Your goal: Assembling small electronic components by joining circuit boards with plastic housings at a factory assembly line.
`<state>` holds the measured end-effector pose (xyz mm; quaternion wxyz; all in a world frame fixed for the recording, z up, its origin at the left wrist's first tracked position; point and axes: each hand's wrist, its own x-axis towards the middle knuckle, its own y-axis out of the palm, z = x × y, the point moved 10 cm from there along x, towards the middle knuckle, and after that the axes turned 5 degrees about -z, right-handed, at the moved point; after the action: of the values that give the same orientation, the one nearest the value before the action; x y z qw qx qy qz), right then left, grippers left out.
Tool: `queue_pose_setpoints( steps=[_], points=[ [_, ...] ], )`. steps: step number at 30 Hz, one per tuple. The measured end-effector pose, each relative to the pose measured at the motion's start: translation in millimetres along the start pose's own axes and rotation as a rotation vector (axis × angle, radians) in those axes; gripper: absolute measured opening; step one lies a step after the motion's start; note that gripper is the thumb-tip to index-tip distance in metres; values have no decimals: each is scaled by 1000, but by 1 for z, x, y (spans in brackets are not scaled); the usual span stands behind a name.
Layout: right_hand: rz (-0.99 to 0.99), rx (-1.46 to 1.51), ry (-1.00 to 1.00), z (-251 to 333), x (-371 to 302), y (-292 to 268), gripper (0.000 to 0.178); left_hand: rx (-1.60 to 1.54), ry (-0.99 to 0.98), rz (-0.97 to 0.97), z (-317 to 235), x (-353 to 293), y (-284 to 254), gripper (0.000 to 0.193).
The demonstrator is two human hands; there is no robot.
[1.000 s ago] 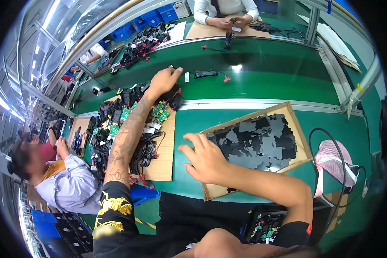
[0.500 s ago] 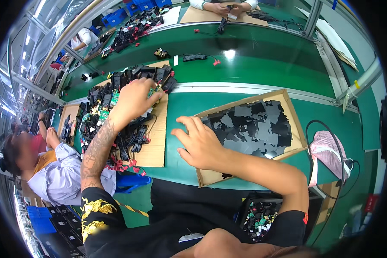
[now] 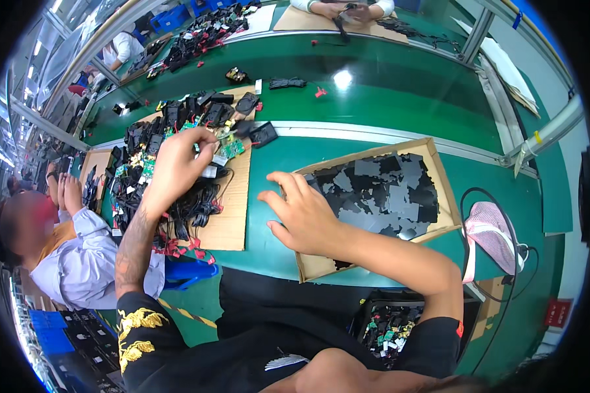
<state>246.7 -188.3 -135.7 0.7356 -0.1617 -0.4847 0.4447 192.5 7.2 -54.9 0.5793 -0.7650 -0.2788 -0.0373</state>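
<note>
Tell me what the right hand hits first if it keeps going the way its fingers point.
The right hand points up and to the left, across the bare green table. First in that line is probably the black part at the corner of the cardboard sheet, though depth is hard to judge here.

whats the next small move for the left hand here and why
Probably lift the left hand clear of the pile and bring its piece toward the body. Its fingers are pinched on a small part among the circuit boards and black cables, while the right hand rests open at the cardboard tray of black sheets.
</note>
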Motion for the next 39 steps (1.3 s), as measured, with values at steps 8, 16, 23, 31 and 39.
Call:
queue_pose_setpoints(
  steps=[8,16,23,31,39],
  points=[
    [31,233,77,-10,2,3,47,-318,161,-242,-93,-93,7,14],
    [2,503,244,-20,0,1,46,-368,169,-257,-117,-120,54,26],
    [40,370,101,-2,4,-1,34,-186,436,-460,-111,-147,6,26],
    [41,297,35,5,4,-3,42,42,197,151,-90,-109,21,29],
    [-33,420,89,-6,12,-8,27,-324,29,114,-62,-120,23,14]
  ],
)
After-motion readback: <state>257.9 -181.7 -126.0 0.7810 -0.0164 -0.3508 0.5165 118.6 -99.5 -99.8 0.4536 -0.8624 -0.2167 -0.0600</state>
